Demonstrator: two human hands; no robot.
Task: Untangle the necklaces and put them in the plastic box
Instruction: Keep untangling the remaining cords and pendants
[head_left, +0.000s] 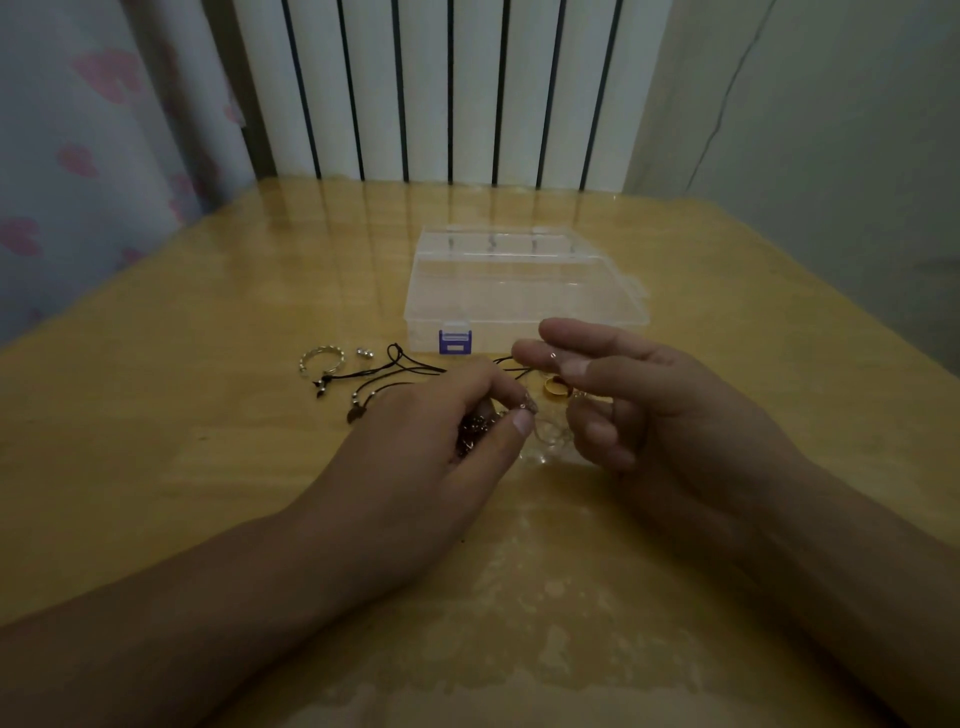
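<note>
A clear plastic box (524, 296) with a purple latch (454, 343) stands shut on the wooden table (208, 415). In front of it lie tangled black cord necklaces (384, 374) with small silver pendants. My left hand (415, 467) curls over a dark beaded tangle (470, 434), thumb and fingertips pinching it. My right hand (639, 395) hovers just right of it, index and thumb pinching a thin strand near the box front, lower fingers curled. A small clear plastic bag (545, 441) lies between the hands.
A silver bracelet (321, 359) and a small silver piece (365, 354) lie left of the cords. A gold ring (555, 387) sits behind my hands. White slats with dark gaps (441, 88) back the table; a curtain (78, 156) hangs left and a wall (831, 130) stands right.
</note>
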